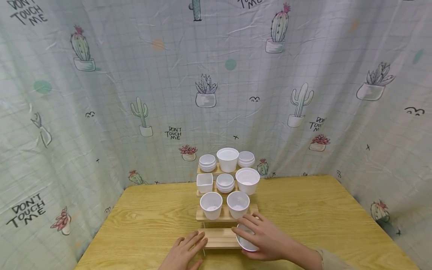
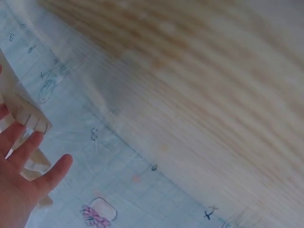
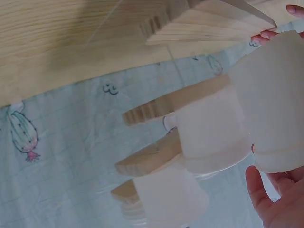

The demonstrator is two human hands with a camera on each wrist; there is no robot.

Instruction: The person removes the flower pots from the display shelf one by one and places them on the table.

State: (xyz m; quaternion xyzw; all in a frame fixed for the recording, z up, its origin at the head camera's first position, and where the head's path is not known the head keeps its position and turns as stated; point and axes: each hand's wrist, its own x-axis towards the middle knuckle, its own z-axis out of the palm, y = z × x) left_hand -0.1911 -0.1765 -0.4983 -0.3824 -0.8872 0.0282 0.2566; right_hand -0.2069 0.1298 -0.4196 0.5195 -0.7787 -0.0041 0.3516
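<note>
A tiered wooden stand stands on the wooden table and carries several white pots. My right hand grips a white pot at the right end of the lowest step. In the right wrist view the held pot is close up, with my thumb below it and the stand's steps beside it. My left hand rests flat at the left end of the lowest step, fingers straight. In the left wrist view the fingers lie by the step's edge.
Two round pots stand on the step above the hands, and a square pot sits one step higher at the left. A cactus-print curtain closes off the back and both sides. Bare table lies left and right of the stand.
</note>
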